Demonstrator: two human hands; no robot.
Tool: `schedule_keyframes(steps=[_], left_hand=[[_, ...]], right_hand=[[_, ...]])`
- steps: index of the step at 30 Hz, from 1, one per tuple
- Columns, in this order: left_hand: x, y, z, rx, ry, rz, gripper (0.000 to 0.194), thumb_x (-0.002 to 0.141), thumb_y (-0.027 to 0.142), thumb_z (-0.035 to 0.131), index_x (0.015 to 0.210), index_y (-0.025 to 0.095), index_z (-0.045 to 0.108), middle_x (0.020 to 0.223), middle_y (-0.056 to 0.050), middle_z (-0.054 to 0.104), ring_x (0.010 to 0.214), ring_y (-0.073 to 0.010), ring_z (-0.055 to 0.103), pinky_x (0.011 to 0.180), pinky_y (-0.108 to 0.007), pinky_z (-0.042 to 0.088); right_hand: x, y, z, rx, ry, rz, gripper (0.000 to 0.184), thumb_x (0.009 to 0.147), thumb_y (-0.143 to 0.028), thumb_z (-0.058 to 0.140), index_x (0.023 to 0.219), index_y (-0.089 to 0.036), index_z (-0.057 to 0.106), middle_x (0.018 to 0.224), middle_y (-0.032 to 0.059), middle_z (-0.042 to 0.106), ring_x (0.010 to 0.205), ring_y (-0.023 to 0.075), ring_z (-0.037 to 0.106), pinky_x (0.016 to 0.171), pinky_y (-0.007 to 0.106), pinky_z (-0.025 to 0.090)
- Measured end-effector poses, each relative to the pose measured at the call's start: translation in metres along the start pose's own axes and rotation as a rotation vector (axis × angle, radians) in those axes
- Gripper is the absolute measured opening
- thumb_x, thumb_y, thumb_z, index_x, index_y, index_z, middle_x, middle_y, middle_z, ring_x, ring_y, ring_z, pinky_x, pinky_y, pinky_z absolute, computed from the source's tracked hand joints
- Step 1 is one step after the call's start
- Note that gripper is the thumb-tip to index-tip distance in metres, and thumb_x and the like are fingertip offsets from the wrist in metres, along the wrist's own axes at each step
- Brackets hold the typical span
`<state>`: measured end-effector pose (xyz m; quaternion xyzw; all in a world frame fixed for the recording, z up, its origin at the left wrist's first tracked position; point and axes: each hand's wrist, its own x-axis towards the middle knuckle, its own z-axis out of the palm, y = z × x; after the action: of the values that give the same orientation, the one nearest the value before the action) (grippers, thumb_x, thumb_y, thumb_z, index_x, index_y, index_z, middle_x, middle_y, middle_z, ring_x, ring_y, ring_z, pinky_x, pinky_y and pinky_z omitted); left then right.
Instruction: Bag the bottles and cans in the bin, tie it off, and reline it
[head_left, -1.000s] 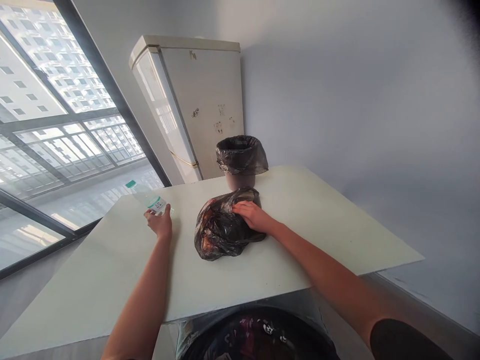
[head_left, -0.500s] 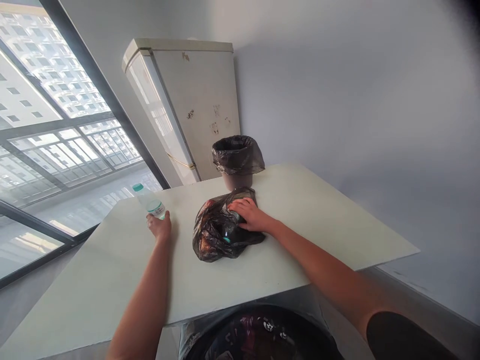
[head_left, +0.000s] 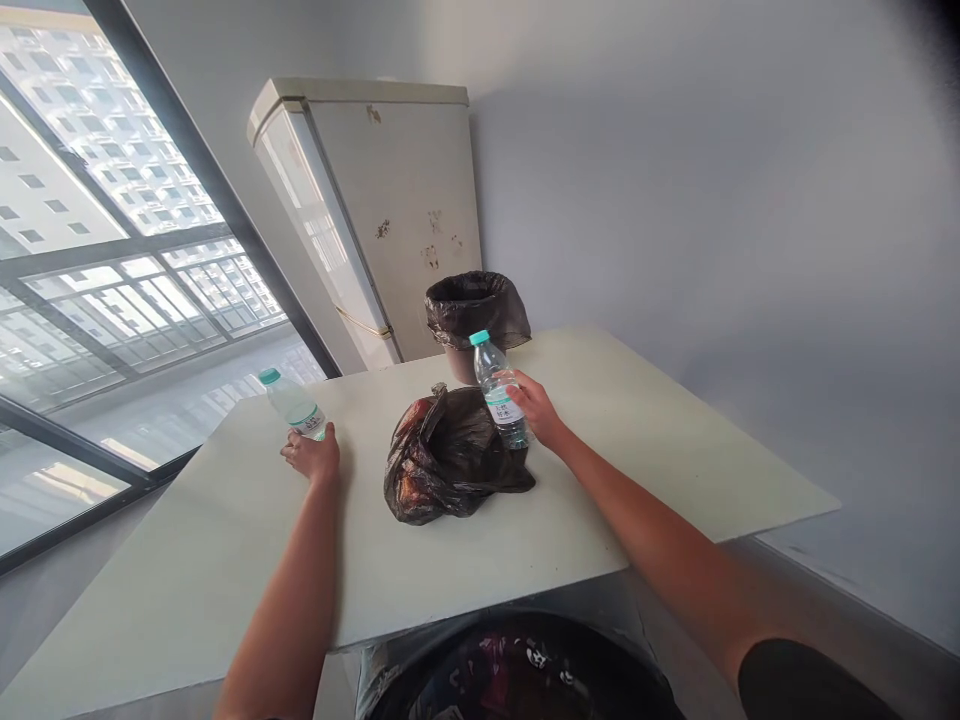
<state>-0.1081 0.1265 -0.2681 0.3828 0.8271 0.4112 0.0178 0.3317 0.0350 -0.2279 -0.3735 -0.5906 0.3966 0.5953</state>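
Note:
My left hand is closed round the lower part of a clear plastic bottle with a green cap, tilted at the left of the table. In my right hand is a second clear bottle, also green-capped, with a white and green label. It leans a little to the left above the right side of a black plastic bag. The crumpled bag lies on the table with its mouth partly open, and reddish-orange things show through its left side. What else is inside cannot be made out.
Behind the bag, a bin lined with a black bag stands on the pale table. A white refrigerator is at the back. Glass windows run along the left, and a grey wall rises at the right.
My right hand, earlier on and in the black bag, has come up with a bottle in its grip. The bag has sunk a little. My left hand still holds its bottle.

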Motion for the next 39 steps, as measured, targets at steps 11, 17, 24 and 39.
schedule_keyframes(steps=[11, 17, 24, 39], left_hand=[[-0.002, 0.004, -0.005, -0.019, 0.025, -0.083, 0.079, 0.082, 0.039, 0.078, 0.145, 0.009, 0.042, 0.146, -0.030, 0.050, 0.141, -0.0477, 0.051, 0.117, -0.062, 0.041], [-0.006, 0.016, -0.029, -0.114, 0.213, 0.040, 0.066, 0.079, 0.008, 0.062, 0.142, 0.006, 0.041, 0.146, -0.028, 0.049, 0.139, -0.0373, 0.053, 0.117, -0.052, 0.045], [-0.082, 0.099, -0.103, -0.609, -0.292, 0.640, 0.026, 0.101, 0.043, 0.057, 0.111, 0.020, 0.060, 0.107, -0.007, 0.073, 0.096, -0.0209, 0.073, 0.096, -0.039, 0.057], [-0.160, 0.072, -0.183, -0.276, -0.499, 0.400, 0.058, 0.078, 0.058, 0.082, 0.125, 0.026, 0.066, 0.108, -0.006, 0.078, 0.095, -0.0291, 0.076, 0.086, -0.043, 0.062]], right_hand=[[0.001, 0.002, 0.011, 0.440, 0.113, 0.188, 0.054, 0.082, -0.066, 0.080, 0.110, -0.021, 0.074, 0.088, 0.0019, 0.073, 0.073, 0.0162, 0.064, 0.063, 0.027, 0.052], [-0.001, 0.000, 0.009, 0.489, 0.035, 0.167, 0.049, 0.082, -0.060, 0.082, 0.110, -0.021, 0.072, 0.086, 0.0014, 0.069, 0.067, 0.0143, 0.058, 0.055, 0.025, 0.047], [-0.012, 0.001, 0.029, 0.572, -0.143, 0.150, 0.063, 0.076, -0.060, 0.089, 0.123, -0.022, 0.071, 0.106, 0.0074, 0.075, 0.079, 0.0179, 0.065, 0.060, 0.028, 0.055], [-0.023, -0.019, 0.032, 0.024, -0.297, -0.037, 0.037, 0.098, -0.055, 0.068, 0.093, -0.020, 0.079, 0.088, 0.0067, 0.075, 0.076, 0.0200, 0.068, 0.075, 0.034, 0.054]])
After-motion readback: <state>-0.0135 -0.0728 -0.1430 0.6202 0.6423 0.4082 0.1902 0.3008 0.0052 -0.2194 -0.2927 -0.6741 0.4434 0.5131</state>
